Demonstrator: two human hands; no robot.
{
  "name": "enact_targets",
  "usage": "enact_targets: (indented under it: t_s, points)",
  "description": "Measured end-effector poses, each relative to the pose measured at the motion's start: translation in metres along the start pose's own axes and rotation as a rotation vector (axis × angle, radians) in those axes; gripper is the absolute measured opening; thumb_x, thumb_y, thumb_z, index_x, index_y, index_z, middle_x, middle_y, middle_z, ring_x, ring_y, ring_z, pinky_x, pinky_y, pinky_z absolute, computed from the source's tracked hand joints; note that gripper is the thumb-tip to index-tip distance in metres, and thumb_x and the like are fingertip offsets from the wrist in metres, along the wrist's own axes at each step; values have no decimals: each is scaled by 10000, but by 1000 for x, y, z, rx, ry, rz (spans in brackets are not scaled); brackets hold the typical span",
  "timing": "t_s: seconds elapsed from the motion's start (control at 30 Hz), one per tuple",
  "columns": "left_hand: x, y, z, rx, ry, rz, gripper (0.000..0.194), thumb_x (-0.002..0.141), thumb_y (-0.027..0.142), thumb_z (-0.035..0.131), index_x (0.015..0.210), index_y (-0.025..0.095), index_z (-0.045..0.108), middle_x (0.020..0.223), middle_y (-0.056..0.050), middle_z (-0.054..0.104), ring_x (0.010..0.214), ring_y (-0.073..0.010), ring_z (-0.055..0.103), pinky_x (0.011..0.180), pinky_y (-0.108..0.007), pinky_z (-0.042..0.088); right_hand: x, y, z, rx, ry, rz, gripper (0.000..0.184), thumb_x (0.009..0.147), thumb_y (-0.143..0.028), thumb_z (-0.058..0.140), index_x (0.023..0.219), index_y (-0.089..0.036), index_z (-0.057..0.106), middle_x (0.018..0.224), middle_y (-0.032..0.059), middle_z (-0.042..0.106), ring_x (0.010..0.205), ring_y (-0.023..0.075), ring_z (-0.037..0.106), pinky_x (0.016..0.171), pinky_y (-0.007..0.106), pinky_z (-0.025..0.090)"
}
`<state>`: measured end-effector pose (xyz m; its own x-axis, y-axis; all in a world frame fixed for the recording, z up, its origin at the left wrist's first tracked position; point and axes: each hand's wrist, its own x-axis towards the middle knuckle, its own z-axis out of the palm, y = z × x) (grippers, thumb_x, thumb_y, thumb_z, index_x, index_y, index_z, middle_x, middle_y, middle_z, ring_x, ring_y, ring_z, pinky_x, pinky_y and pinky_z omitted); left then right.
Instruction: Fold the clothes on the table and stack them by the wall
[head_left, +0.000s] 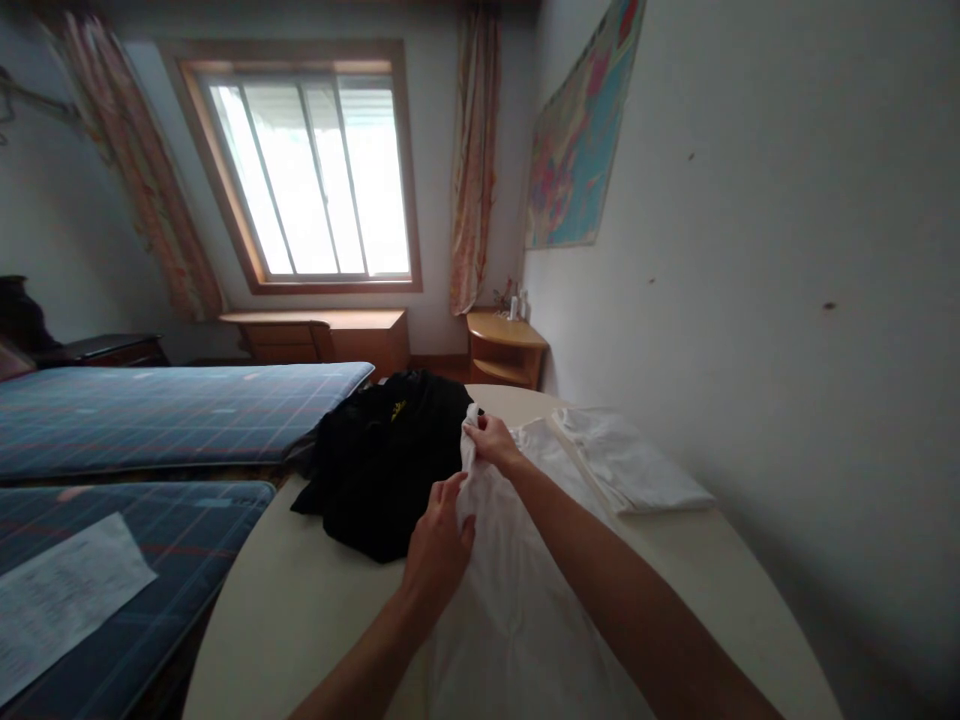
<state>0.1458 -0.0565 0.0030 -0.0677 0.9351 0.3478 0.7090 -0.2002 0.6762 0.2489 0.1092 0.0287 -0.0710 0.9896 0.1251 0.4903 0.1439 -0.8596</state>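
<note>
A white garment lies spread over the round table, its near part reaching the bottom of the view. At its far left edge my right hand pinches a raised fold of the cloth. Nearer to me, my left hand has its fingers closed on the same left edge, with the thumb toward the cloth. A black garment with a small yellow mark lies crumpled just left of both hands. To the right, a folded white garment rests on the table. I cannot tell what kind of garment the spread one is.
The round cream table stands close to the white wall on the right. Two plaid mattresses are at the left, the nearer one bearing a sheet of paper. Behind are a desk and a corner shelf.
</note>
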Motion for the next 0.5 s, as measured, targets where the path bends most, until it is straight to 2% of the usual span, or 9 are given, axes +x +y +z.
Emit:
enact_targets:
  t_s: [0.17, 0.33, 0.5]
  points:
    - [-15, 8, 9, -82, -87, 32, 564, 808, 107, 552, 1342, 265, 460, 1311, -100, 583, 1089, -276, 645, 915, -382, 500, 9, 20, -5, 226, -5, 111, 263, 864, -306, 571, 1059, -140, 629, 937, 63, 703, 766, 154, 660, 630, 231, 510]
    - [-30, 17, 22, -184, -209, 34, 612, 756, 72, 569, 1330, 268, 492, 1340, -90, 571, 1052, -250, 646, 934, -373, 507, 9, 37, -11, 345, -33, 215, 260, 858, -304, 549, 1053, -152, 631, 779, 32, 676, 634, 135, 622, 562, 230, 498]
    - [-40, 28, 26, -348, -311, 58, 592, 718, 36, 571, 1265, 261, 541, 1511, -95, 411, 1033, -201, 621, 941, -375, 531, 13, 56, -17, 376, 18, 238, 289, 822, -290, 547, 1059, -146, 629, 736, 22, 665, 612, 141, 597, 556, 240, 486]
